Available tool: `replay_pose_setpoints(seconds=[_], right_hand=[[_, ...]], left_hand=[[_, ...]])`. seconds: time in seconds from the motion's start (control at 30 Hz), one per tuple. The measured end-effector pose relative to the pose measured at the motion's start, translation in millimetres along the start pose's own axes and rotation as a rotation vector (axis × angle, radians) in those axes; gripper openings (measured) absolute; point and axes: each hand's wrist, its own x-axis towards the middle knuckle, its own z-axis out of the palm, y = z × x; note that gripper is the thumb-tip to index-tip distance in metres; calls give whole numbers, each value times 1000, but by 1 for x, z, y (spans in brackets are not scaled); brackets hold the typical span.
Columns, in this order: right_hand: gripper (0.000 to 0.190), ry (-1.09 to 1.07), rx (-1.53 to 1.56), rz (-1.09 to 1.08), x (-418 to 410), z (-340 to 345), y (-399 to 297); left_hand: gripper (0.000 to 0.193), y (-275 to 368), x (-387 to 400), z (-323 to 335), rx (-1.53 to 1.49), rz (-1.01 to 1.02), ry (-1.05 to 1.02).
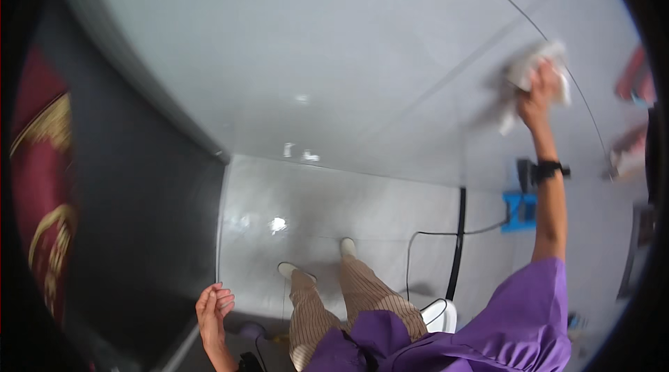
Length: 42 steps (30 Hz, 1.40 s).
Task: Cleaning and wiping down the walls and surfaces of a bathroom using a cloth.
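With my right arm stretched out, my right hand (539, 91) presses a white cloth (522, 71) against a glossy pale grey wall panel (334, 53). Hand and cloth are blurred, and a loose corner of the cloth hangs below the palm. A thin dark seam (525, 15) in the panel runs behind the cloth. Low at the left, my left hand (213, 306) is in the air with loosely bent fingers and nothing in it. It is nearest to the edge of a dark panel (141, 231).
Under my feet is a shiny grey floor (319, 205). A black cable (409, 257) runs over it to a blue object (517, 212) at the right. Close to my legs stands a white container (444, 317). Red and gold fabric (44, 178) hangs at the far left.
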Motion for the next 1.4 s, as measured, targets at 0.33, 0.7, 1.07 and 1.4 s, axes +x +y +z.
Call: replay_pose_setpoints(seconds=[0.33, 0.7, 1.07, 1.4], right_hand=[[51, 234, 35, 307, -1, 40, -10], [47, 167, -122, 264, -62, 71, -5], [60, 90, -31, 328, -40, 48, -27], [62, 49, 0, 417, -41, 43, -38]], left_hand=[[39, 11, -105, -131, -470, 280, 873], [56, 20, -139, -182, -648, 814, 775], [30, 74, -57, -255, -1344, 1099, 391], [30, 61, -26, -301, -899, 1187, 855]])
